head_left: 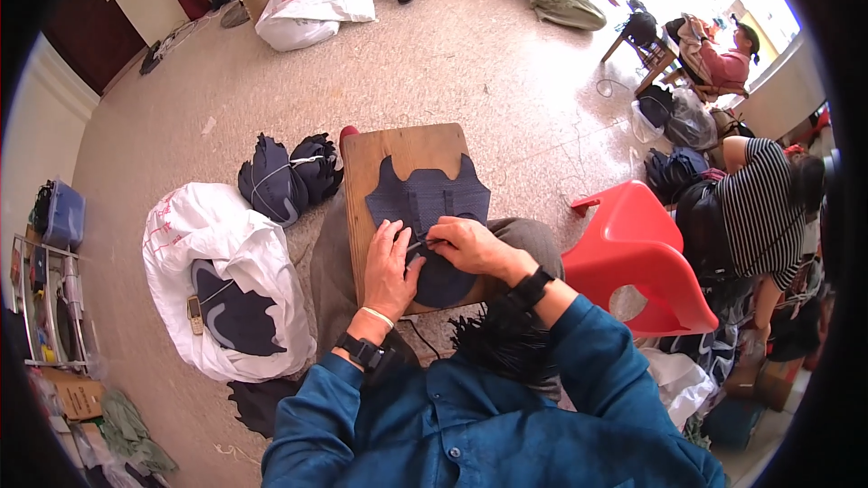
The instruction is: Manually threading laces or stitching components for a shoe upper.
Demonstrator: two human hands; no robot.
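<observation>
A wooden board [375,158] rests across my lap. On it lies a dark blue shaped fabric piece [425,199] with flared corners. My left hand [391,267] presses flat on the near part of the fabric. My right hand [463,244] pinches a small thin tool [418,243], held between the fingertips right at the fabric beside the left thumb. What kind of tool it is I cannot tell. A bunch of black threads [493,339] hangs near my right forearm.
A white sack [194,244] at my left holds dark fabric pieces and a small phone [194,314]. Tied bundles of dark pieces [289,176] lie beside the board. A red plastic stool [637,248] stands at my right. A person in a striped top [764,208] bends nearby.
</observation>
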